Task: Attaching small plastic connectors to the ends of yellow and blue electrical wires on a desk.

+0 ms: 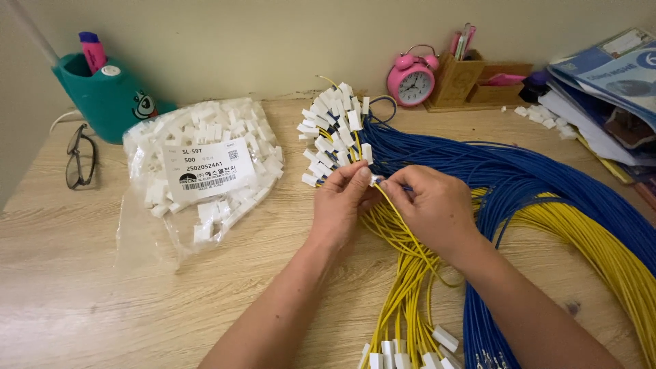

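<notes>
Where the two hands meet at the middle of the wooden desk (82,287), one item is in work: a small white connector (375,180), pinched at the fingertips. The left hand (342,201) is closed, thumb and fingers pressed together on the connector. The right hand (430,205) is likewise closed, its fingertips gripping a yellow wire (400,222) right at the connector; the wire runs from there down under the right palm.

Stock around the hands:

- Fitted connectors (335,133): a fan of white housings on wire ends, lying just beyond the left hand's fingertips.
- Blue wires (519,174): a thick bundle sweeping from that fan to the right and down the desk, passing beneath the right forearm.
- Yellow wires (601,249): a second bundle, lying alongside the blue at right; further yellow strands gather between the forearms.
- Loose-end connectors (410,355): more white housings at the near edge, on the yellow strands.
- Clear plastic bag (205,164): filled with white connector housings, white label on top, lying well left of the hands (mouth state cannot be told).

Background items: eyeglasses (80,157) at far left; teal holder (109,96) with a pink marker; pink alarm clock (412,78); wooden pen organiser (471,82); stacked papers (608,89) at the right corner.
</notes>
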